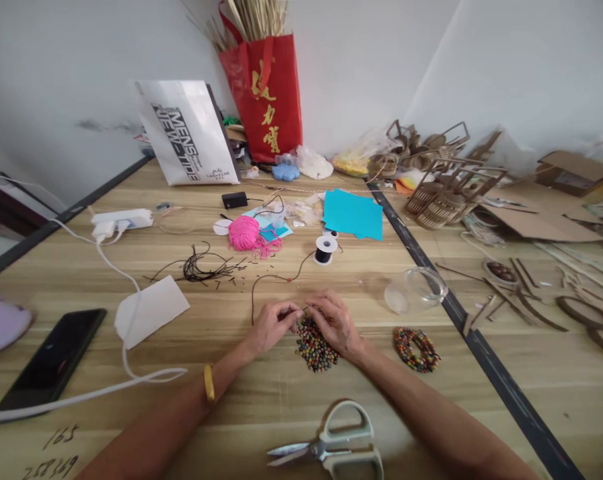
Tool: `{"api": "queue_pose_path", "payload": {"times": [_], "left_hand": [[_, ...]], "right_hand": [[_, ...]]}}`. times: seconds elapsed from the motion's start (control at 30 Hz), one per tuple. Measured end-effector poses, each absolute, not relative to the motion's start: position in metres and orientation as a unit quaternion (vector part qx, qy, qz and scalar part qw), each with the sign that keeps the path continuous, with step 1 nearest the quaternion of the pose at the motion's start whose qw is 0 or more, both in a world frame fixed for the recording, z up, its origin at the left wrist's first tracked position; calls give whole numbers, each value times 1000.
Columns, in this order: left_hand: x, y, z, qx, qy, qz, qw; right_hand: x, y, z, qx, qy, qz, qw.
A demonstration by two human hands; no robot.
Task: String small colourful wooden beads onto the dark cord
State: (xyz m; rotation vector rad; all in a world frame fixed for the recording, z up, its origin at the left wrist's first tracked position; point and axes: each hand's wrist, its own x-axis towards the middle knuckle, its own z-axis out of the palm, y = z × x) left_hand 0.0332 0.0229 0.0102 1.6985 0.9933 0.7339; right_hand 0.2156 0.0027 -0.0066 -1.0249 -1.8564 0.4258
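Note:
A small heap of multicoloured beads (pixel 317 353) lies on the table between my hands. My left hand (pixel 275 327) is closed in a pinch at the heap's upper left, on a black cord (pixel 253 300) that runs in beside it. From there the cord loops back to a white spool (pixel 325 249) wound with black, with a tiny reddish bead on it. Over the heap's upper right edge my right hand (pixel 335 323) curves, thumb and fingertips pinched close to the left fingertips. Whatever sits between those right fingertips is too small to make out.
Scissors (pixel 326 447) lie nearest me. A coil of strung beads (pixel 416 350) and a clear jar (pixel 415 291) are at right. Black cord pieces (pixel 201 267), pink yarn (pixel 245 233) and blue sheets (pixel 353 213) lie farther back. A phone (pixel 51 357) and white cable (pixel 131 287) occupy the left.

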Motion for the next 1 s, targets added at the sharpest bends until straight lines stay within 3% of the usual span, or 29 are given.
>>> {"api": "queue_pose_path", "payload": {"times": [0.27, 0.53, 1.0], "left_hand": [[31, 22, 12, 714, 400, 294, 494], [28, 30, 0, 672, 366, 302, 568], [27, 32, -4, 662, 359, 304, 583]], "right_hand": [[221, 2, -9, -386, -800, 135, 439], [218, 1, 2, -352, -826, 143, 417], [221, 2, -8, -363, -790, 198, 452]]}}
